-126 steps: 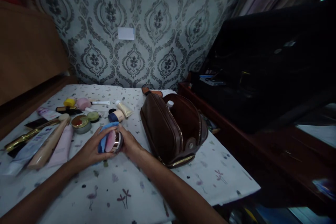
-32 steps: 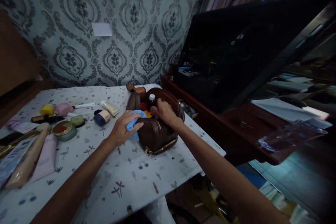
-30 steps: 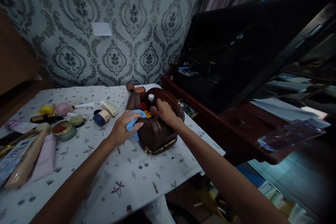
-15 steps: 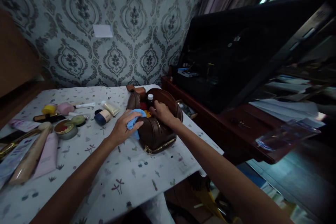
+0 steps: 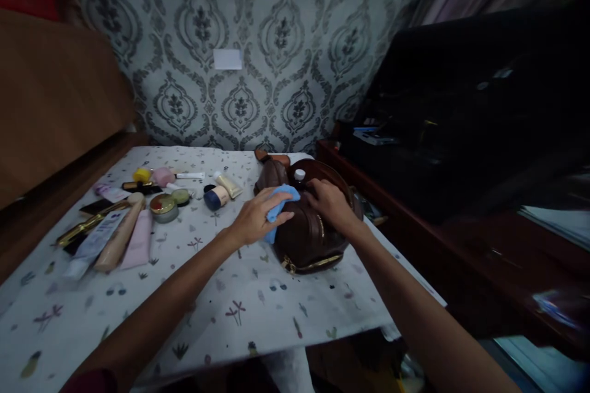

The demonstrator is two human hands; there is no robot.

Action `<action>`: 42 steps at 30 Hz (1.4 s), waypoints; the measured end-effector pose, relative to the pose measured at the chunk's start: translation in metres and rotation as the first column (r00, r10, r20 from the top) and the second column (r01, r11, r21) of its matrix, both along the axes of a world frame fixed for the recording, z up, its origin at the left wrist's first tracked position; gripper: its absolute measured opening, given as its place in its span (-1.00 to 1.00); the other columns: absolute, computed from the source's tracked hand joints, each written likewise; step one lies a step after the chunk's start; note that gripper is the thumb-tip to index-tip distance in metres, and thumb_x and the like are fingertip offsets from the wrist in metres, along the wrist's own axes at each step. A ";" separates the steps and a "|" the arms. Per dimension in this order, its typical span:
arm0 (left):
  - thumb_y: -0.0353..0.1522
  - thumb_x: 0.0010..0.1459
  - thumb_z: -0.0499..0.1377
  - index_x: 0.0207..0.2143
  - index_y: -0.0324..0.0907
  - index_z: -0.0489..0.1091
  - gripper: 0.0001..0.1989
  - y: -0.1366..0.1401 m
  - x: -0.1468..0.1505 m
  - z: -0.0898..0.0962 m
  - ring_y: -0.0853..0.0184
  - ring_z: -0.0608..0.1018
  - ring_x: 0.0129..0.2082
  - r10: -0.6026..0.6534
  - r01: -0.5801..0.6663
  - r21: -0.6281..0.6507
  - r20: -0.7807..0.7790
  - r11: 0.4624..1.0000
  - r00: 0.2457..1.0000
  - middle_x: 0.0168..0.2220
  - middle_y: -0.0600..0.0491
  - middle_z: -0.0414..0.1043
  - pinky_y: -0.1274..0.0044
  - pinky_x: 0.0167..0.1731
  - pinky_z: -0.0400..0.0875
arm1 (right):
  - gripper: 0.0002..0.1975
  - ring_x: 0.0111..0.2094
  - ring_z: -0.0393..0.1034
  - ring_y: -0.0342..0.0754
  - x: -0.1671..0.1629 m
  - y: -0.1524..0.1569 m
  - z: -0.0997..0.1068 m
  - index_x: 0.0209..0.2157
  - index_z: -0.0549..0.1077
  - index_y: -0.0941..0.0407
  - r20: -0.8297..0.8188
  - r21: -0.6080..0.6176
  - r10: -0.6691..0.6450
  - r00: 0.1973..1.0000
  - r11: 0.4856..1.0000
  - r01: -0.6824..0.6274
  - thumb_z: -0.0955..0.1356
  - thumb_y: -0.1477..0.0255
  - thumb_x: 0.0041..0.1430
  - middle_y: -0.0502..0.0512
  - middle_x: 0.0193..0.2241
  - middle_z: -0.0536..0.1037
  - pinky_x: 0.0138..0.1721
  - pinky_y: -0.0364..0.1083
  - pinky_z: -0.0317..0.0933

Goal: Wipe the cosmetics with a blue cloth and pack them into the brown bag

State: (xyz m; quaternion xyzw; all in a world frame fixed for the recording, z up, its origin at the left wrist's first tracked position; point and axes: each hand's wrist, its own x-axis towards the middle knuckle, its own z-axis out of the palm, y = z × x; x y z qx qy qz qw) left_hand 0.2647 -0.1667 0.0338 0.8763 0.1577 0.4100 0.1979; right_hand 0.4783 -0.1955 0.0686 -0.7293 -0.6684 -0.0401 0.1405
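A brown leather bag (image 5: 299, 230) with gold zips stands unzipped on the patterned tablecloth. Inside its opening a dark bottle with a white cap (image 5: 299, 175) pokes up. My left hand (image 5: 254, 216) is closed on a blue cloth (image 5: 281, 199), which lies against the bag's left side. At the opening's right part, my right hand (image 5: 334, 204) has its fingers curled over the front panel, gripping it. Its fingertips are partly hidden by the bag.
Several cosmetics lie to the left: a pink tube (image 5: 139, 239), a gold-lidded jar (image 5: 165, 207), a blue-capped bottle (image 5: 216, 198) and a cream tube (image 5: 228, 184). A large black screen (image 5: 461, 116) stands on the dark red desk (image 5: 415, 227) at the right.
The view has turned left, so everything sits further right. The bag's front panel has come up over the opening, covering the red and yellow contents. The left hand still grips the cloth.
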 end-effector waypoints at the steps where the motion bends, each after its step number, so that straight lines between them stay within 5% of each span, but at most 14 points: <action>1: -0.20 0.35 0.06 0.12 -0.11 0.34 -0.64 -0.001 0.000 -0.001 0.16 0.37 0.22 0.021 -0.021 0.017 -0.006 1.000 1.000 0.17 -0.12 0.36 0.31 0.17 0.34 | -0.73 -0.11 0.45 0.09 0.000 -0.001 0.000 -0.08 0.47 0.23 -0.042 0.053 0.032 0.999 0.998 -0.030 0.26 0.43 0.27 0.32 -0.14 0.54 -0.08 -0.04 0.22; 7: -0.38 0.35 -0.02 0.31 -0.06 0.11 -0.51 0.001 -0.020 -0.019 0.11 0.23 0.33 0.086 -0.076 0.105 -0.098 0.992 0.991 0.33 -0.15 0.13 0.23 0.19 0.34 | -0.64 -0.25 0.48 0.03 -0.012 -0.019 0.002 -0.21 0.55 0.14 -0.432 0.299 0.262 0.863 0.944 -0.136 0.21 0.24 0.28 0.16 -0.29 0.62 -0.22 -0.06 0.28; 11: -0.57 0.15 0.02 0.28 -0.08 0.17 -0.36 0.013 -0.055 -0.033 0.11 0.38 0.19 0.165 -0.143 0.124 -0.194 0.982 0.967 0.18 -0.14 0.32 0.25 0.11 0.40 | -0.61 -0.37 0.47 0.01 -0.021 -0.034 0.004 -0.25 0.57 0.12 -0.538 0.338 0.241 0.808 0.939 -0.055 0.22 0.17 0.27 0.11 -0.40 0.61 -0.35 -0.07 0.29; 14: -0.57 0.09 0.06 0.17 -0.14 0.32 -0.43 0.024 -0.082 -0.037 0.12 0.43 0.09 0.342 -0.315 0.152 -0.213 0.937 0.915 0.05 -0.14 0.40 0.26 0.07 0.41 | -0.68 -0.24 0.51 0.06 -0.035 -0.047 0.009 -0.24 0.56 0.08 -0.456 0.477 0.268 0.848 0.879 -0.021 0.25 0.21 0.27 0.15 -0.27 0.62 -0.23 0.01 0.35; 17: -0.50 0.18 0.06 0.13 -0.15 0.35 -0.54 0.036 -0.101 -0.038 0.12 0.40 0.09 0.547 -0.526 0.149 -0.201 0.837 0.813 0.01 -0.12 0.40 0.28 0.08 0.38 | -0.80 -0.09 0.49 0.08 -0.060 -0.059 0.013 -0.26 0.53 0.06 -0.282 0.669 0.350 0.893 0.739 -0.078 0.28 0.32 0.27 0.20 -0.12 0.58 -0.06 0.09 0.35; 21: -0.24 0.26 0.12 0.19 -0.21 0.27 -0.52 0.052 -0.111 -0.049 0.02 0.36 0.13 0.670 -0.674 0.077 -0.236 0.735 0.703 0.08 -0.19 0.35 0.18 0.11 0.32 | -0.85 -0.10 0.48 0.03 -0.104 -0.061 0.000 -0.23 0.50 0.06 -0.212 0.697 0.570 0.794 0.658 -0.287 0.28 0.42 0.29 0.20 -0.15 0.56 -0.05 0.06 0.37; 23: -0.17 0.22 0.18 0.23 -0.26 0.20 -0.39 0.058 -0.112 -0.060 -0.01 0.41 0.09 0.663 -0.684 0.022 -0.271 0.729 0.698 0.10 -0.25 0.34 0.16 0.07 0.35 | -0.84 -0.07 0.45 0.04 -0.124 -0.050 -0.016 -0.22 0.50 0.05 -0.266 0.641 0.636 0.724 0.678 -0.360 0.27 0.42 0.29 0.20 -0.12 0.54 -0.02 0.07 0.36; 26: -0.22 0.19 0.21 0.27 -0.27 0.11 -0.33 0.062 -0.113 -0.072 0.01 0.46 0.06 0.632 -0.665 -0.021 -0.288 0.746 0.719 0.12 -0.29 0.32 0.19 0.03 0.39 | -0.80 0.04 0.39 0.07 -0.145 -0.024 -0.046 -0.15 0.48 0.05 -0.429 0.474 0.591 0.683 0.791 -0.387 0.24 0.42 0.29 0.20 -0.05 0.51 0.10 0.10 0.28; 32: -0.46 0.05 0.19 0.22 -0.22 0.21 -0.36 0.057 -0.129 -0.072 0.10 0.42 0.14 0.469 -0.496 -0.036 -0.274 0.868 0.840 0.15 -0.18 0.33 0.27 0.13 0.33 | -0.64 0.09 0.31 0.06 -0.174 0.026 -0.086 0.06 0.33 0.18 -0.583 0.265 0.386 0.715 0.922 -0.282 0.23 0.50 0.23 0.30 0.04 0.41 0.16 0.07 0.20; 36: -0.36 0.13 0.13 0.09 -0.20 0.36 -0.55 0.061 -0.146 -0.070 0.12 0.48 0.05 0.418 -0.439 -0.131 -0.162 0.889 0.894 0.06 -0.12 0.43 0.27 0.08 0.36 | -0.64 0.12 0.27 0.09 -0.184 0.042 -0.098 0.08 0.32 0.16 -0.579 0.277 0.389 0.717 0.921 -0.275 0.26 0.44 0.26 0.28 0.07 0.37 0.19 0.11 0.16; 42: -0.41 0.10 0.06 -0.12 -0.19 0.45 -0.70 0.054 -0.156 -0.068 0.21 0.55 -0.24 0.528 -0.549 -0.112 -0.171 0.828 0.832 -0.21 -0.01 0.54 0.40 -0.17 0.45 | -0.41 0.25 0.11 0.13 -0.188 0.046 -0.126 0.26 0.17 0.17 -0.580 0.315 0.458 0.674 0.889 -0.333 0.28 0.46 0.20 0.33 0.20 0.20 0.27 0.14 0.10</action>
